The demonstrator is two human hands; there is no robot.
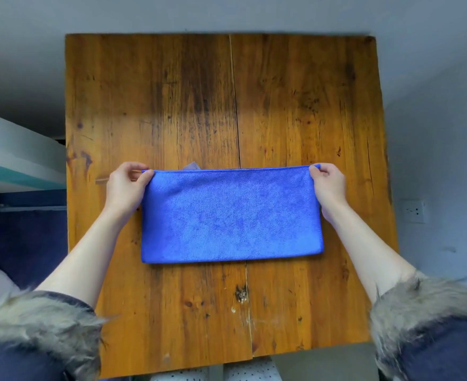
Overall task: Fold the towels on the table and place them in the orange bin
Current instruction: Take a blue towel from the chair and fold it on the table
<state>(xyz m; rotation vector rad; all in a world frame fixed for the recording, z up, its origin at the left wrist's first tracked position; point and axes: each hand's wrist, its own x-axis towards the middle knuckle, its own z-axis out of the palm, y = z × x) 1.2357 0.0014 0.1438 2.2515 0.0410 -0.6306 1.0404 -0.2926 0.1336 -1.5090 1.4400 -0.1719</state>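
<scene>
A blue towel (pixel 231 215) lies folded in half as a wide rectangle on the wooden table (pixel 188 105), its folded edge toward me. My left hand (pixel 125 187) pinches the far left corner between thumb and fingers. My right hand (pixel 327 185) pinches the far right corner the same way. A small grey label (pixel 191 166) sticks out past the towel's far edge. No orange bin is in view.
Bare wood stretches beyond the towel to the table's far edge against a grey wall. A white and teal shelf (pixel 15 160) stands to the left, dark blue fabric (pixel 26 243) below it. A wall socket (pixel 413 211) sits at the right.
</scene>
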